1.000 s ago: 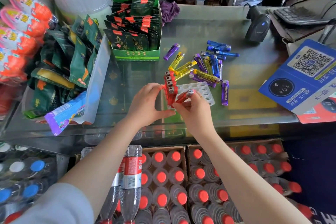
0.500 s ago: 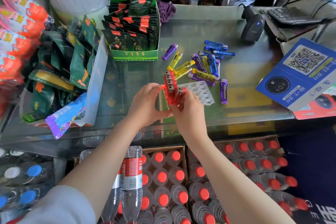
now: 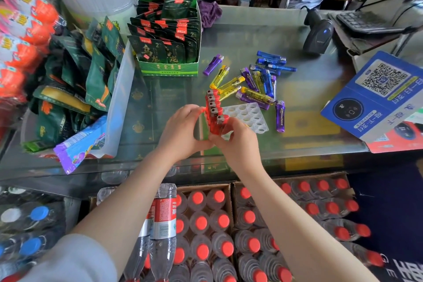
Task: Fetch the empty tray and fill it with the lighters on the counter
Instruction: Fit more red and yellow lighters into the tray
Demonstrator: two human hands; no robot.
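We are in the filling step. The clear tray (image 3: 246, 117) lies on the glass counter (image 3: 309, 103), and a row of red lighters (image 3: 214, 111) stands upright along its left edge, about 5 metal tops showing. Our right hand (image 3: 238, 142) closes around the nearest red lighter, seating it at the tray's near-left corner. Our left hand (image 3: 183, 130) is curled against the left side of that red row, steadying it; we cannot tell whether it grips any single lighter.

Most of the tray's round holes look unfilled, so we judge the job barely begun. The remaining lighters lie loose just beyond the tray: yellow lighters (image 3: 229, 86) touching the red row's far end, purple lighters (image 3: 254, 98) along the tray's far edge, 1 more purple at its right, and blue lighters (image 3: 271, 64) farther back.

Next we likely need to let go of the seated lighter without toppling the row, reach the right hand to the loose pile, and bring 1 back upright into an open hole.
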